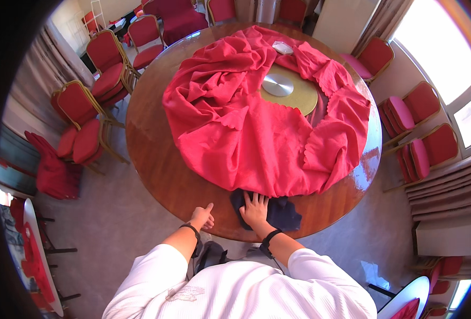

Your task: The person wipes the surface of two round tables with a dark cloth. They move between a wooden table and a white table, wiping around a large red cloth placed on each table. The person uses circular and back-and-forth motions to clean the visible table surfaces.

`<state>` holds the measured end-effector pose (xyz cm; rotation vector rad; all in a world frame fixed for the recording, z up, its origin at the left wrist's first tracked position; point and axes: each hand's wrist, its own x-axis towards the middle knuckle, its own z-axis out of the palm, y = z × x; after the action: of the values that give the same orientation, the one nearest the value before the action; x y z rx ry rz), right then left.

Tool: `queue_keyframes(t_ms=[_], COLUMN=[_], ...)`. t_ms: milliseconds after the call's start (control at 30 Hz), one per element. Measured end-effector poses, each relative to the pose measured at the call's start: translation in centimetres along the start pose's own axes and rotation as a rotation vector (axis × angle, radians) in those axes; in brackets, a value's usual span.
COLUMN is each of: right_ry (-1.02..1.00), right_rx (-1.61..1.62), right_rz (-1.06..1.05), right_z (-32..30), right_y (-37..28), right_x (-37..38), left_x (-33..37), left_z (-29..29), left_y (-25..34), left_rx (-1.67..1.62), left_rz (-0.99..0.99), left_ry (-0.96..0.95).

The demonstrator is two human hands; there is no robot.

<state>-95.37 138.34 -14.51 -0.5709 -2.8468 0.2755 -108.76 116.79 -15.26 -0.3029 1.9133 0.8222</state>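
My right hand [254, 210] lies flat with its fingers spread on a dark navy cloth [286, 213], at the near edge of a large round wooden table [158, 173]. Its fingertips reach close to the hem of a bunched red tablecloth [230, 143]. Over the table's near edge, left of the cloth, my left hand [201, 217] is loosely closed with the thumb sticking out; nothing shows in it. The red tablecloth is heaped in a ring around a gold turntable [299, 101] with a round silver centre [278, 84].
A small whitish item [282, 48] rests at the tablecloth's far side. Stacked red chairs [105, 74] stand to the left, and more red chairs [421, 103] line the window wall. Red fabric [57, 173] drapes at the left. White-topped tables [36, 239] flank me.
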Motion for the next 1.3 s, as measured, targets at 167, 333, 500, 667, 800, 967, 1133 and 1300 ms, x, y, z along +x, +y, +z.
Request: queue_keyframes(t_ms=[167,333,500,667,800,967,1133,1300], right_ry=[-0.035,0.008,-0.037,-0.115,-0.217,-0.346,-0.267,-0.187], right_rx=[-0.006,-0.010,-0.029,-0.020,0.166,0.208,0.150,0.168], right_rz=[-0.015,0.002,-0.001,-0.060,-0.411,-0.562,-0.397,-0.114], right_z=[-0.2,-0.1,-1.4,-2.7,-3.0,0.1,3.6,4.3], right_y=[0.4,1.9,4.5,4.6,0.0,-8.4,-12.5,-11.7], right_x=[-0.1,-2.1,-6.4,-10.5,-9.5,-2.9,3.6,4.5], left_x=[0.1,-0.1,-0.7,-0.1,3.2,6.2,8.2,7.9], left_z=[-0.3,-0.3,-1.2,-6.5,-13.1,-19.8,-21.8,-21.9], left_y=[-0.4,-0.2,0.4,1.9,0.8,-0.2,-0.9,-0.7], left_rx=[0.004,0.005,-0.021,0.032,0.123,0.100,-0.052,-0.038], left_rz=[0.020,0.017,-0.031,-0.011,0.116,0.246,0.179,0.155], left_ry=[-0.011,-0.032,-0.175,-0.515,-0.195,0.195,0.100,0.090])
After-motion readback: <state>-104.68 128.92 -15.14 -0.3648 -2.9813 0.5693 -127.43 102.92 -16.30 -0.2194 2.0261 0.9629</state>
